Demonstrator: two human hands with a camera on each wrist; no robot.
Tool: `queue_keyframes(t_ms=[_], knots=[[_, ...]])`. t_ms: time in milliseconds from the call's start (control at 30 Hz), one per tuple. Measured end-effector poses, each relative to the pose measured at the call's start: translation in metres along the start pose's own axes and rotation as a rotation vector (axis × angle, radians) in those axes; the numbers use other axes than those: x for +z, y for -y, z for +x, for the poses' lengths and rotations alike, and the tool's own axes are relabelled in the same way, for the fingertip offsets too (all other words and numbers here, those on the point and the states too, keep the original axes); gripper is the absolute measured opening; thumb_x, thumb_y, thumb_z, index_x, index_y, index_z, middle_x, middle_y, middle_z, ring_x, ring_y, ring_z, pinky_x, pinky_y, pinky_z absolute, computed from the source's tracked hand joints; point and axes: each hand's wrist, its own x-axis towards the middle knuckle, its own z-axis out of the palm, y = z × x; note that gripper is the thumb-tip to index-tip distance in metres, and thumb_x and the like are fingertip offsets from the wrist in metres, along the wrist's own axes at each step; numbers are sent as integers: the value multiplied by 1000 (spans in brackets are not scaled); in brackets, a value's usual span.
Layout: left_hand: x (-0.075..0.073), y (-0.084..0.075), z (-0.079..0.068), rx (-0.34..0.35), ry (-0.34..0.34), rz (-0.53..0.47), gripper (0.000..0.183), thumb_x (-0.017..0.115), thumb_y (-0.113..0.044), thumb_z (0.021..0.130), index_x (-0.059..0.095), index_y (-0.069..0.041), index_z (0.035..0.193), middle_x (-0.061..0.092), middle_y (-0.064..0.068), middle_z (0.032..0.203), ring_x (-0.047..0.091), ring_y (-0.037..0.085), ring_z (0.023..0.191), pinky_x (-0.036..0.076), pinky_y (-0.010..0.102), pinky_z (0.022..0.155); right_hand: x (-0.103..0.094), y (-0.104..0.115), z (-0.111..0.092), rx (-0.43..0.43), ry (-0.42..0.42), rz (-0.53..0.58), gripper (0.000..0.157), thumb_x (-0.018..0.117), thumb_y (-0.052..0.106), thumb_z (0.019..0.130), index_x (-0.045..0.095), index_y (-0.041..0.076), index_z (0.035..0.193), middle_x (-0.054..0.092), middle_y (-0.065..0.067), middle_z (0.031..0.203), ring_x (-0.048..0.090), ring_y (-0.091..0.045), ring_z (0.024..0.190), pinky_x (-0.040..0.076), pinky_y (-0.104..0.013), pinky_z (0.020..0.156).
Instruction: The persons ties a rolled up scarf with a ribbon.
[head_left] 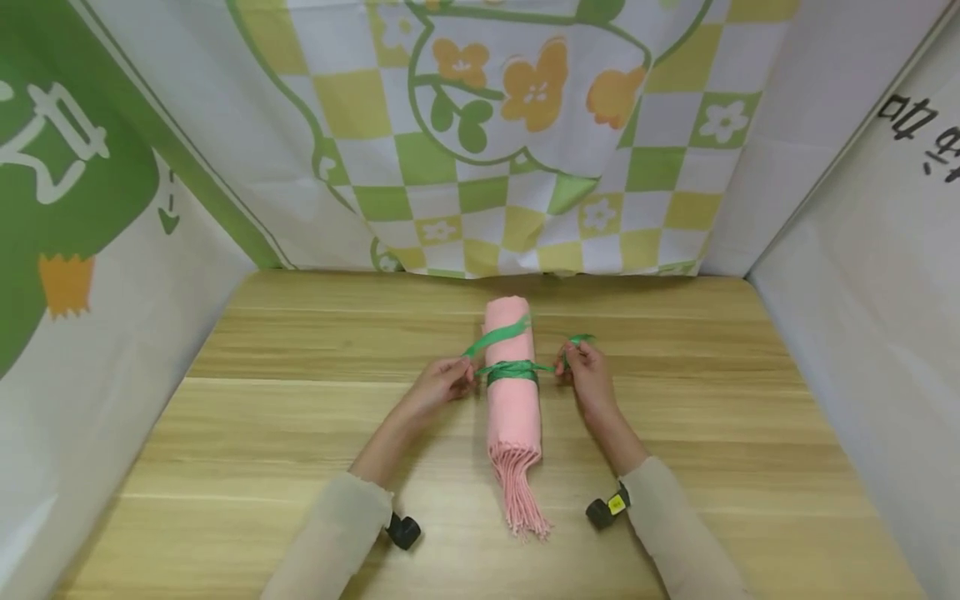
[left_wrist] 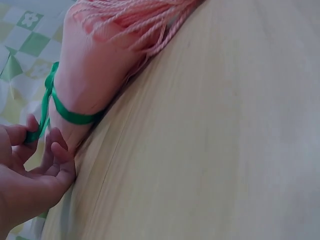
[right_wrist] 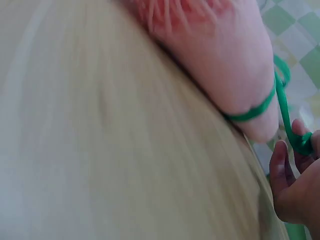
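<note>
A rolled pink scarf [head_left: 513,412] with a twisted fringe [head_left: 519,496] lies lengthwise on the table, fringe toward the person. Round its middle runs a green ribbon [head_left: 512,372], crossed on top. At the scarf's left side the left hand [head_left: 441,383] pinches one ribbon end between thumb and finger; a loose tail lies across the scarf's upper part. To the right of the roll, the right hand [head_left: 588,379] pinches the other end, its tail sticking out past the fingers. Both wrist views show the ribbon [left_wrist: 75,116] snug on the scarf [right_wrist: 225,60] and stretched toward each hand.
The wooden table [head_left: 300,333] extends on both sides of the scarf. A checked, flowered cloth [head_left: 495,192] hangs behind the table's far edge. Printed panels stand at left [head_left: 195,233] and right [head_left: 862,292]. Each wrist carries a small black camera [head_left: 405,532].
</note>
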Motion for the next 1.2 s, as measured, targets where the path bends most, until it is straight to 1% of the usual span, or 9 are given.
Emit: queue_keyframes(t_ms=[200, 400, 467, 600, 667, 767, 967, 1100, 1200], knots=[[-24, -1, -13, -36, -12, 182, 32, 41, -17, 107, 57, 3, 86, 59, 3, 85, 53, 15, 79, 46, 22, 71, -25, -1, -1, 15, 24, -114, 29, 47, 14, 106, 56, -13, 105, 57, 10, 65, 55, -3, 63, 52, -18, 63], [-43, -4, -26, -36, 2, 284, 34, 42, -19, 107, 56, 6, 88, 56, 3, 78, 45, 14, 69, 37, 21, 62, -49, 8, -3, 52, 111, -230, 31, 47, 17, 106, 56, -13, 109, 58, 9, 70, 56, -4, 69, 52, -18, 67], [-47, -6, -29, -34, -8, 316, 34, 43, -20, 107, 56, 5, 89, 57, 3, 80, 47, 15, 72, 38, 21, 63, -54, 12, -3, 75, 130, -208, 30, 47, 15, 106, 55, -14, 109, 58, 7, 71, 55, -5, 69, 51, -18, 66], [-54, -9, -32, -40, -47, 368, 32, 44, -19, 106, 57, 4, 90, 58, 5, 82, 52, 16, 77, 41, 22, 64, -58, 17, -4, 109, 99, -143, 26, 46, 8, 105, 54, -18, 107, 58, 3, 76, 56, -4, 68, 50, -17, 64], [-57, -10, -33, -45, -70, 375, 30, 44, -17, 105, 58, 4, 89, 59, 6, 83, 53, 16, 77, 41, 22, 63, -58, 18, -4, 122, 78, -137, 25, 46, 5, 105, 54, -19, 106, 59, 0, 81, 56, -3, 68, 50, -17, 63], [-62, -12, -31, -55, -86, 372, 31, 42, -15, 106, 57, 5, 88, 60, 6, 85, 53, 15, 76, 41, 21, 62, -58, 19, -1, 142, 63, -200, 27, 45, 4, 105, 56, -20, 108, 59, -4, 87, 56, -2, 70, 50, -16, 63], [-71, -12, -20, -79, -127, 313, 32, 40, -17, 107, 56, 2, 86, 58, 4, 81, 52, 13, 73, 40, 19, 60, -58, 17, 10, 205, -15, -208, 27, 45, 5, 105, 56, -19, 110, 58, -1, 83, 53, -4, 69, 48, -16, 63], [-75, -12, -14, -88, -181, 281, 32, 38, -18, 107, 55, 2, 88, 55, 4, 79, 49, 11, 69, 40, 19, 59, -55, 14, 16, 210, -47, -237, 24, 47, 5, 104, 58, -16, 108, 58, 1, 84, 53, -6, 72, 49, -17, 65], [-75, -15, -8, -66, -176, 260, 31, 38, -16, 107, 54, 3, 89, 55, 3, 80, 49, 10, 69, 41, 18, 60, -56, 14, 20, 187, -61, -243, 23, 48, 6, 104, 61, -12, 104, 59, 2, 82, 55, -6, 73, 50, -16, 65]])
